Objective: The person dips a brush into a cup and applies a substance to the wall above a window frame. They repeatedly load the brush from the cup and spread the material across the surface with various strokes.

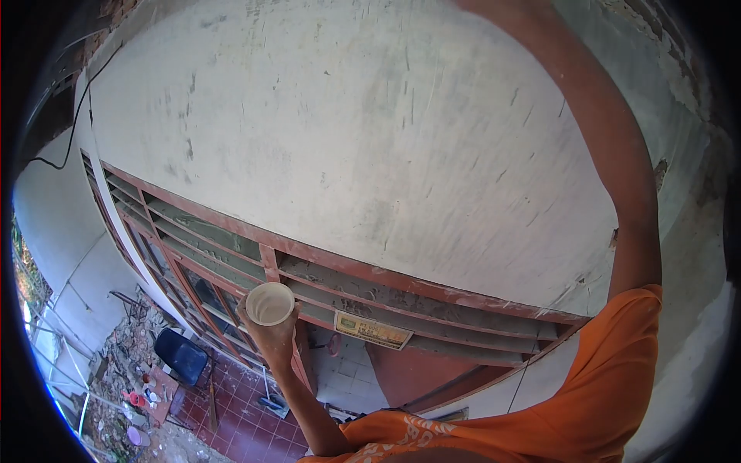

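My left hand (273, 336) is wrapped round a whitish plastic cup (272, 304), held upright with its mouth facing me. A thin pale residue coats the inside of the cup. Behind it run the red-brown slats of a window vent (432, 312). My right arm (610, 147), in an orange sleeve, stretches up across the pale, scuffed wall (309, 116). It leaves the view at the top edge, so the right hand's fingers and anything in them are hidden.
A yellow-and-green sign (373, 330) is fixed on the vent slats. Far below are a red tiled floor (239, 397), a dark blue chair (181, 356), a small table (160, 393) with containers, a lilac bucket (138, 437) and rubble. A black cable (76, 127) hangs at upper left.
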### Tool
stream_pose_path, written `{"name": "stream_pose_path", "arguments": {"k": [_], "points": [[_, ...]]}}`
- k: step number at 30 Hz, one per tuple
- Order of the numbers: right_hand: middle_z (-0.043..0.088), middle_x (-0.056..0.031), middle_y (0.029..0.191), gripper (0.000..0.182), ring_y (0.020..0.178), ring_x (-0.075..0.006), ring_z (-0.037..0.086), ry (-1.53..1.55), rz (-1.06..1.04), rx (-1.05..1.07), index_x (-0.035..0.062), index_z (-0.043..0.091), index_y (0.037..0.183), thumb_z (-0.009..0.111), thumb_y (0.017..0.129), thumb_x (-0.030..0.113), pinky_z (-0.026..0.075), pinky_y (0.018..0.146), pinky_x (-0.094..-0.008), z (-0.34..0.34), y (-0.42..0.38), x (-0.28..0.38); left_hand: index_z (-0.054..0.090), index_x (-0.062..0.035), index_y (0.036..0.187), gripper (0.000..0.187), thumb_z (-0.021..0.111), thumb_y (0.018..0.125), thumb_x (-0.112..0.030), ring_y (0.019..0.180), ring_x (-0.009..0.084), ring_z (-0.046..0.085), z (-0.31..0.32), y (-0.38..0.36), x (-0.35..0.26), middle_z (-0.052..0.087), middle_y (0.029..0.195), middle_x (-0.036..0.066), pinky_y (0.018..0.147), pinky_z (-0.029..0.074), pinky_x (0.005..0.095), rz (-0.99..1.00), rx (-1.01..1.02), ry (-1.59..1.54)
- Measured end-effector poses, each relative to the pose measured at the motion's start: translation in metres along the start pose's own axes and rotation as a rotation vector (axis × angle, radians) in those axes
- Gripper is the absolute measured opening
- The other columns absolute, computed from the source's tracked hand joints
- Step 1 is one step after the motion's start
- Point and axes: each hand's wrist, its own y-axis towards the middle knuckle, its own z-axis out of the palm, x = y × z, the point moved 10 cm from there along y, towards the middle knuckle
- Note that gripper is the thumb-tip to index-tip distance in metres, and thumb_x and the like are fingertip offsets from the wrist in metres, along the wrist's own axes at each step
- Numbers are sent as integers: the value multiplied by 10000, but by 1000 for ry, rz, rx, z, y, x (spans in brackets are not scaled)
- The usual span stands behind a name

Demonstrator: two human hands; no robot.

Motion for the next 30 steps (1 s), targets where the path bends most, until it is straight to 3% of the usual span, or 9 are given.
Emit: {"name": "stream_pose_path", "arguments": {"k": [6,11,14,17,21,25,26,27,30], "points": [[576,-23,619,163,544,-74,544,102,-451,5,91,578,746,695,857,73,428,440,-216,24,-109,168,423,-10,1297,852,942,638,-164,1103,270,547,-10,2,0,505,1191,131,986,438,383,25,-39,-16],[492,-2,537,211,483,-78,524,573,-520,73,109,540,695,661,859,161,423,406,-261,-23,-195,270,400,-18,1315,833,904,668,-161,1107,253,579,-17,1,0,566,1182,130,982,462,385,88,-33,91],[559,-39,568,189,506,-135,608,1030,-294,99,108,598,766,653,896,233,489,438,-318,-27,-196,256,404,-19,1313,830,906,669,-166,1108,255,580,-17,1,-1,567,1182,131,983,463,387,71,-31,73],[643,-53,621,315,499,-225,643,962,-117,626,86,645,861,610,980,376,513,444,-353,24,-190,231,407,-21,1312,829,908,668,-168,1108,256,578,-16,4,0,563,1180,131,985,461,386,67,-33,65],[548,-65,523,471,419,-185,565,736,70,879,108,525,623,636,960,417,524,501,-389,64,-160,147,412,-23,1306,827,911,662,-168,1103,252,576,-9,2,-2,556,1178,128,978,465,382,92,-10,100],[693,-93,682,378,592,-225,675,425,337,658,70,724,835,712,890,443,549,633,-405,46,-99,39,434,-16,1260,813,935,635,-155,1093,267,557,-1,1,-7,527,1172,125,979,447,389,12,14,8],[726,-76,818,239,664,-169,692,332,254,326,81,724,939,743,889,314,550,596,-322,32,-80,20,434,-16,1259,814,936,632,-153,1089,267,561,1,1,-8,535,1164,126,977,450,389,6,16,-4],[676,-149,695,302,659,-290,695,276,287,335,37,697,878,704,883,339,554,622,-454,-3,-59,1,434,-17,1257,816,937,630,-151,1085,268,566,2,0,-8,543,1156,127,974,453,390,1,18,-17],[680,-127,687,293,668,-282,705,-52,213,148,56,693,866,732,855,345,558,611,-433,-22,-37,-26,429,-17,1265,823,937,634,-160,1090,265,566,2,-1,-2,540,1164,131,970,457,390,12,21,23]]}}
